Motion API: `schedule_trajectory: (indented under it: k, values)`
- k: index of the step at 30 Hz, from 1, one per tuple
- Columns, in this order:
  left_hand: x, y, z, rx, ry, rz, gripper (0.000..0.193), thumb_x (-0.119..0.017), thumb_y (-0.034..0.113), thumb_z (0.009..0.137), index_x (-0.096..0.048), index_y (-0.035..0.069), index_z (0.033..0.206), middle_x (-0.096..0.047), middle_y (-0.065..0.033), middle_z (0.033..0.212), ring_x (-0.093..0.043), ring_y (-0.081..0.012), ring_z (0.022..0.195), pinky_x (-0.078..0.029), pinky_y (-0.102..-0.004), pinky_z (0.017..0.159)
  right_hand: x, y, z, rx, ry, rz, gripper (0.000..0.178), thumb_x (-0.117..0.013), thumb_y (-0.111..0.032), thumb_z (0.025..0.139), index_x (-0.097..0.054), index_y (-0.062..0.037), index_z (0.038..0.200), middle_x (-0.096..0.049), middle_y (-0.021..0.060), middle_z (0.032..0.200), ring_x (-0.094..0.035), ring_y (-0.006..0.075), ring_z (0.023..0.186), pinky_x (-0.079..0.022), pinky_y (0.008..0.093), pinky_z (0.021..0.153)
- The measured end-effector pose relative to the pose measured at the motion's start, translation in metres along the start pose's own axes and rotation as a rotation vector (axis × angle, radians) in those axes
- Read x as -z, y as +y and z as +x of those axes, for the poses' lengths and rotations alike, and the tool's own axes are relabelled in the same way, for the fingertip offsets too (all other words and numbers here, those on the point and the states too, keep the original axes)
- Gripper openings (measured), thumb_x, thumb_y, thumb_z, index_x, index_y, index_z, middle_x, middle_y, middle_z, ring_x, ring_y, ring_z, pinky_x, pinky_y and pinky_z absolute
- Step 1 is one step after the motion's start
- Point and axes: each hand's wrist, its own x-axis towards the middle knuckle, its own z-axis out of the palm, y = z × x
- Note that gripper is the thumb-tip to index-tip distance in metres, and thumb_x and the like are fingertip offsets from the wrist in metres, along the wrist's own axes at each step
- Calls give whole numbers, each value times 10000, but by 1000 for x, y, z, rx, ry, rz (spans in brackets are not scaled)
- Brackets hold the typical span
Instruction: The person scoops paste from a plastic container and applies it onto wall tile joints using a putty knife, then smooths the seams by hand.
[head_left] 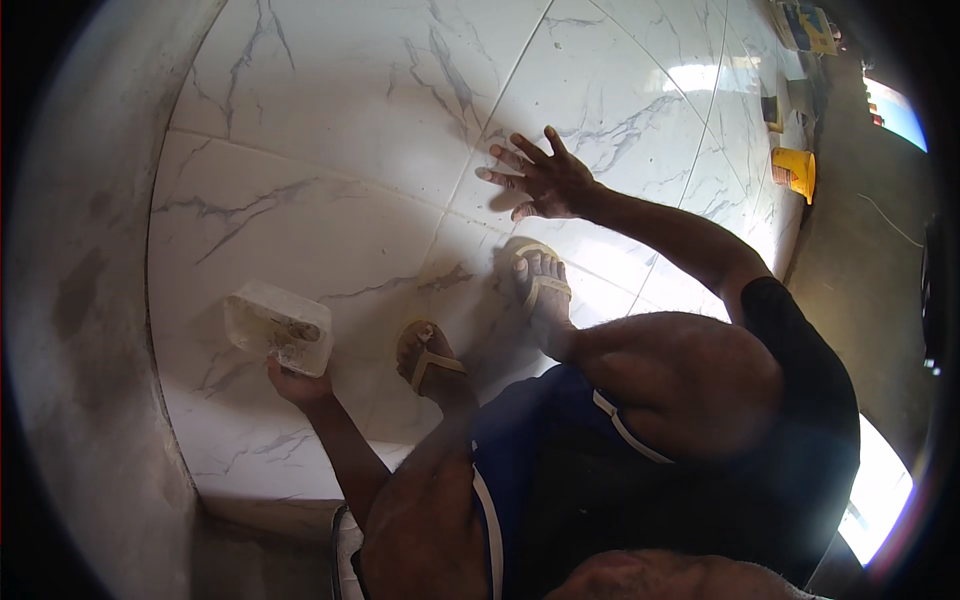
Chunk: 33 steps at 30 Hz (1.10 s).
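Note:
My left hand (296, 382) grips the near edge of a translucent rectangular plastic container (250, 318), tilted so that its inside shows. A pale greyish residue with a darker patch lies at its bottom. Farther off, to the right, my right hand (548, 182) is stretched over the tiles with its fingers spread and nothing in it. Whether its fingertips touch the floor I cannot tell. White marble-patterned floor tiles (330, 240) with grey veins and thin joints lie beneath both hands.
My feet in tan flip-flops (440, 362) stand on the tiles between my hands. A bare grey wall (90, 270) borders the floor at left. A yellow container (793, 172) sits at the far right, with a yellow-and-dark package (806, 28) beyond it.

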Motion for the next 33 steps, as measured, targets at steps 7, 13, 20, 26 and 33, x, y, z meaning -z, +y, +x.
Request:
schedule_trajectory:
  k: [7, 13, 20, 26, 33]
  values:
    - [1, 1, 0, 16, 33, 15, 729, -526, 418, 949, -352, 16, 1531, -500, -193, 1453, -520, -403, 1318, -489, -586, 1039, 9, 21, 15, -75, 122, -85, 827, -407, -769, 914, -175, -413, 1623, -97, 6, 1723, -82, 290, 1585, -71, 675, 1228]
    - [-1, 2, -1, 8, 57, 14, 683, -513, 416, 962, -400, 15, 1503, -531, -188, 1431, -541, -388, 1302, -480, -562, 1054, -12, 25, 24, -174, 328, 5, 874, -270, -817, 919, -244, -307, 1628, -46, 125, 1719, -4, 404, 1574, 4, 695, 1214]
    - [-1, 1, 0, 8, 35, 20, 653, -519, 412, 967, -443, 13, 1479, -544, -182, 1430, -553, -371, 1299, -468, -537, 1077, -34, 10, 36, -147, 536, 242, 913, -201, -845, 913, -301, -268, 1614, -20, 146, 1716, 44, 434, 1564, 50, 698, 1207]
    - [-4, 2, -4, 15, -5, -30, 649, -525, 398, 960, -445, 15, 1477, -534, -185, 1442, -539, -374, 1318, -460, -537, 1089, -21, 8, 19, -174, 421, 107, 884, -232, -840, 918, -334, -284, 1598, -63, 128, 1716, 19, 425, 1567, 38, 696, 1212]
    - [7, -1, 2, -8, 60, -38, 726, -531, 403, 950, -355, 3, 1529, -490, -205, 1467, -497, -405, 1339, -446, -595, 1081, -7, 15, 16, -163, 403, 97, 840, -282, -812, 936, -365, -284, 1584, -85, 117, 1716, 9, 426, 1567, 27, 712, 1204]
